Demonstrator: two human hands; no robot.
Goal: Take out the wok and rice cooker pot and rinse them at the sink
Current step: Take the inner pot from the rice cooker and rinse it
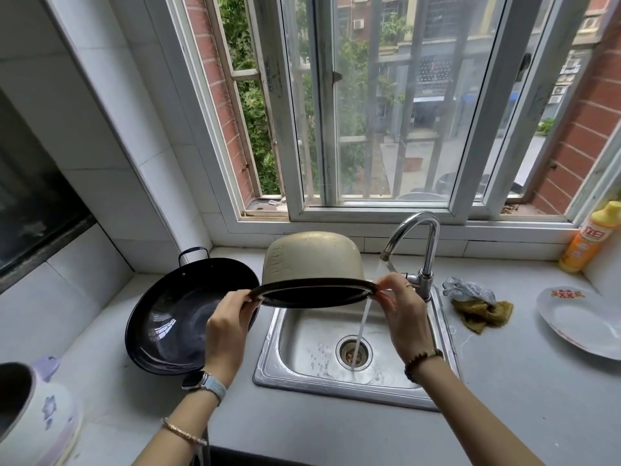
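Two hands, left (225, 326) and right (403, 312), grip opposite rims of an upturned beige metal rice cooker pot (312, 260) over the steel sink (302, 334). Water runs from the chrome tap (424, 250). Beside it, the black round wok (174, 317) rests on the grey tabletop (504, 381).

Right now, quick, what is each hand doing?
Left hand: grips the rice cooker pot by its rim.
Right hand: grips the same pot's rim on the opposite side.

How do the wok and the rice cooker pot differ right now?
The wok lies on the counter left of the sink, mouth up; the rice cooker pot is held mouth-down over it, left hand and right hand gripping its rim. The wok is black, wide, shallow; the pot beige outside and deeper. Both are round.
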